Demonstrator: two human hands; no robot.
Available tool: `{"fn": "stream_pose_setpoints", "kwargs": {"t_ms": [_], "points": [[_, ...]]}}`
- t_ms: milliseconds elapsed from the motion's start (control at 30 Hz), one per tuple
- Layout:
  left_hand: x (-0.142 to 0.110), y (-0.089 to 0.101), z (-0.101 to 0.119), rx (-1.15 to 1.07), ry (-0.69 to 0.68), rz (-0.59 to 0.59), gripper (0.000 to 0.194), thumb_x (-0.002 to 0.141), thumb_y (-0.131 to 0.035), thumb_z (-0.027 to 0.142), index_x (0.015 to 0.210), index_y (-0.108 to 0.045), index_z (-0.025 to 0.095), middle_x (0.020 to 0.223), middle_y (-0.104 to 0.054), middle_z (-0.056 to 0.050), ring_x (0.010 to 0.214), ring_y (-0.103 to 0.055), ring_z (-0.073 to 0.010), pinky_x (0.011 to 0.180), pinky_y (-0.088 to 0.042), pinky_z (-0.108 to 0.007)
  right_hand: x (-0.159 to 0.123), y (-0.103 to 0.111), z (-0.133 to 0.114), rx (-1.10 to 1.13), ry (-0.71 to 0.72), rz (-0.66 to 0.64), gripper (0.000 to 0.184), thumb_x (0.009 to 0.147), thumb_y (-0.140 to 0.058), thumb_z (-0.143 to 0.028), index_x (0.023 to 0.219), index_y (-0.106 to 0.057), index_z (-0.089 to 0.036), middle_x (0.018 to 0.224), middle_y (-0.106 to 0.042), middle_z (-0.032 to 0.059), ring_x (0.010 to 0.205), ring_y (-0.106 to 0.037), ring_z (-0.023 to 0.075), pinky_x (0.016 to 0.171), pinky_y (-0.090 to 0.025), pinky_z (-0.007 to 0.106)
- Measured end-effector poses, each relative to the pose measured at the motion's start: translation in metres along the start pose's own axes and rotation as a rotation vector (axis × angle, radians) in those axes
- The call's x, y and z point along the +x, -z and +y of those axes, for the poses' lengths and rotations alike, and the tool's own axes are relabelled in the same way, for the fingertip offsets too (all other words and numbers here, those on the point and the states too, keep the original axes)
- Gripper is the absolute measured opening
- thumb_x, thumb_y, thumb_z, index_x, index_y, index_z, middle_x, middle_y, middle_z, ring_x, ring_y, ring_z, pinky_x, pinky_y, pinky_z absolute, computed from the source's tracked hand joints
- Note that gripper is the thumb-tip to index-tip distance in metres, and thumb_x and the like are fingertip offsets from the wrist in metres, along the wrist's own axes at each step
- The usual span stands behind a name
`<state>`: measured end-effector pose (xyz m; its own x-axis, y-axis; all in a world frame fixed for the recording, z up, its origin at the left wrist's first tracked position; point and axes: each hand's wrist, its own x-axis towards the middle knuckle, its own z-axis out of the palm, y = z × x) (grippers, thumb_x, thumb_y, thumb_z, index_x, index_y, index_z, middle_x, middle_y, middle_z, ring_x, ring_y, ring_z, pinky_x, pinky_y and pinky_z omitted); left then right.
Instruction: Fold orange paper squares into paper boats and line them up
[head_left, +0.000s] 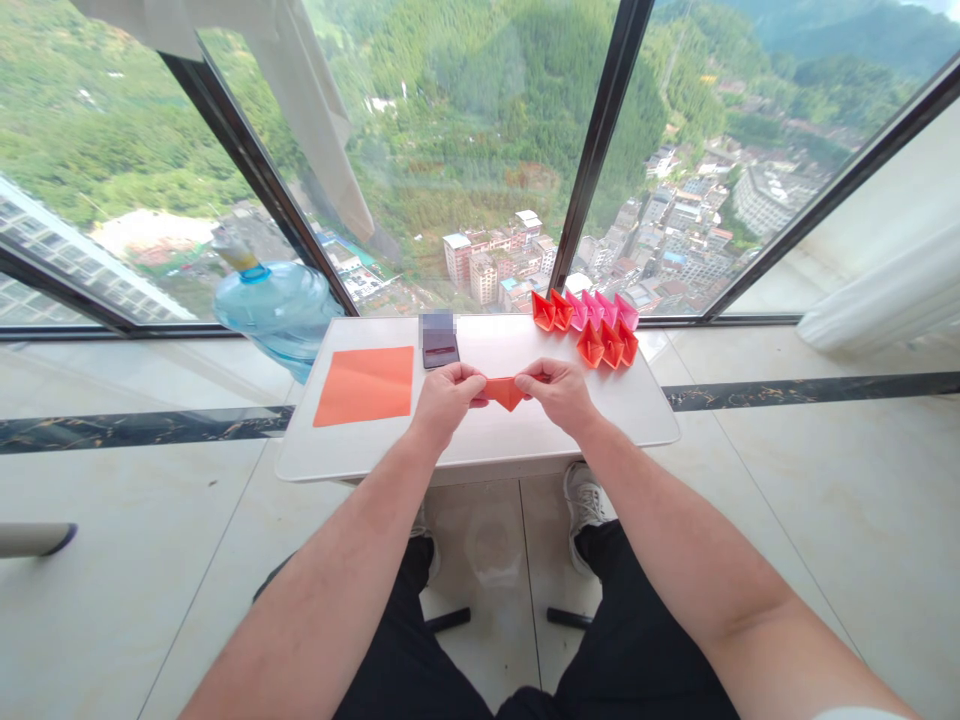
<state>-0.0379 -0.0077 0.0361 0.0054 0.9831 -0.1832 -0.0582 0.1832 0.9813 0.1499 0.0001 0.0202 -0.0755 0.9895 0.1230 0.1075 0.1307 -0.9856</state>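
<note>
Between both hands, a folded piece of orange-red paper [505, 392] is held just above the white table [480, 445], its point facing down toward me. My left hand [448, 398] pinches its left end between thumb and fingers. The right end is pinched by my right hand [556, 392]; the fingertips partly cover the paper there. To the left on the table lies a flat orange paper sheet [365, 386] with a faint crease. Several folded red paper boats [607, 346] stand at the back right, near several pink folded ones [600, 308].
A phone [439, 342] lies at the table's back edge, partly blurred. Behind the table's left corner stands a large blue water bottle [277, 305]. Tall windows with dark frames [600, 140] rise beyond the table. My shoes and legs are under its front edge.
</note>
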Motion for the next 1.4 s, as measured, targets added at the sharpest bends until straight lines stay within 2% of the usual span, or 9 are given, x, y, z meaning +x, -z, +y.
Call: {"fn": "stream_pose_setpoints", "kwargs": {"t_ms": [133,400,567,700,900,1033,1233,1400], "points": [[-0.001,0.001,0.001,0.21,-0.081,-0.099,0.022,0.066,-0.077,0.036,0.075,-0.073,0.016,0.073,-0.071,-0.004,0.068,-0.063,-0.0164,0.063,-0.051,-0.029,-0.002,0.0,-0.001,-0.02,-0.008,-0.043,0.024,0.073,-0.075,-0.04,0.071,-0.07,-0.016,0.061,-0.066,0.0011,0.058,-0.058,0.0132,0.056,-0.046,0.026],[-0.002,0.001,-0.004,0.375,-0.154,-0.095,0.019,0.07,-0.073,0.036,0.065,-0.073,0.017,0.064,-0.069,-0.003,0.06,-0.056,-0.0148,0.056,-0.04,-0.026,-0.006,-0.004,-0.005,-0.105,-0.045,-0.153,0.025,0.075,-0.073,-0.04,0.079,-0.076,-0.015,0.072,-0.074,0.0055,0.067,-0.065,0.0166,0.061,-0.049,0.026],[-0.004,0.0,-0.002,0.445,-0.177,-0.127,0.021,0.072,-0.071,0.038,0.065,-0.073,0.018,0.063,-0.07,-0.003,0.058,-0.056,-0.0146,0.054,-0.038,-0.025,-0.006,-0.005,-0.003,-0.198,-0.01,-0.109,0.023,0.075,-0.071,-0.038,0.072,-0.076,-0.016,0.064,-0.07,0.003,0.058,-0.058,0.0141,0.053,-0.043,0.025],[-0.003,0.002,-0.002,0.456,-0.17,-0.132,0.022,0.075,-0.067,0.038,0.068,-0.074,0.019,0.066,-0.072,-0.003,0.06,-0.059,-0.0156,0.055,-0.039,-0.025,-0.004,-0.006,-0.003,-0.207,-0.009,-0.074,0.023,0.074,-0.071,-0.037,0.068,-0.075,-0.015,0.061,-0.068,0.0023,0.057,-0.056,0.0134,0.052,-0.041,0.024],[0.001,0.006,-0.003,0.474,-0.15,-0.083,0.022,0.076,-0.067,0.038,0.068,-0.074,0.019,0.063,-0.072,-0.003,0.056,-0.057,-0.0149,0.052,-0.038,-0.025,-0.001,-0.002,-0.003,-0.169,-0.11,-0.068,0.023,0.071,-0.073,-0.039,0.069,-0.075,-0.016,0.057,-0.066,0.0012,0.054,-0.054,0.0125,0.051,-0.041,0.024],[0.003,0.007,-0.004,0.414,-0.125,-0.077,0.024,0.073,-0.071,0.041,0.071,-0.076,0.018,0.065,-0.073,-0.005,0.058,-0.06,-0.0161,0.055,-0.043,-0.026,0.002,0.003,-0.004,-0.192,-0.081,-0.015,0.024,0.071,-0.072,-0.039,0.063,-0.072,-0.016,0.052,-0.062,0.0001,0.05,-0.051,0.0114,0.048,-0.039,0.024],[0.003,0.012,-0.003,0.401,-0.089,-0.016,0.027,0.069,-0.077,0.044,0.064,-0.072,0.018,0.06,-0.071,-0.005,0.055,-0.057,-0.0148,0.053,-0.042,-0.026,0.004,0.009,-0.003,-0.076,-0.142,-0.033,0.027,0.069,-0.076,-0.042,0.074,-0.077,-0.016,0.066,-0.072,0.0039,0.057,-0.061,0.014,0.054,-0.05,0.026],[0.002,0.013,0.001,0.334,-0.093,-0.064,0.026,0.072,-0.074,0.042,0.069,-0.075,0.017,0.064,-0.072,-0.006,0.058,-0.058,-0.0147,0.059,-0.046,-0.027,0.004,0.015,-0.006,-0.076,-0.131,-0.019,0.028,0.071,-0.076,-0.042,0.069,-0.073,-0.015,0.06,-0.07,0.0045,0.053,-0.06,0.0131,0.052,-0.05,0.025]]}}
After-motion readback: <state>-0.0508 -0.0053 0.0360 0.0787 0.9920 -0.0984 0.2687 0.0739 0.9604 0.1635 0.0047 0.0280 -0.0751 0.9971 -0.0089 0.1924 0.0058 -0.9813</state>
